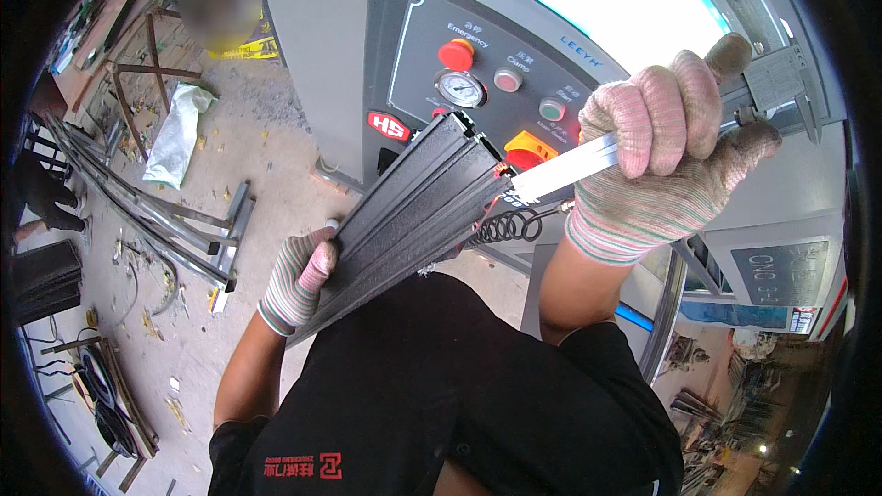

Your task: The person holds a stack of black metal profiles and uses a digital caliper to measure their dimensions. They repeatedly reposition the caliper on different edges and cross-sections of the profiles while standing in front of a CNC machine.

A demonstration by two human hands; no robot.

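Two grips on: left hand bent round the dark profile, right hand curled over a silver caliper, thumb and forefinger apart; profile sits nine o'clock of centre, long axis seven to one, open end aimed at one.

The left hand in a pink-and-green striped knit glove grips the edge of a long, ribbed dark-grey metal profile, held at a slant. The right hand, gloved alike, wraps round a silver metal caliper, its bar pointing at the profile's upper end, though contact is unclear. Behind stands a grey machine control panel with a round red push button and a white-faced dial gauge.
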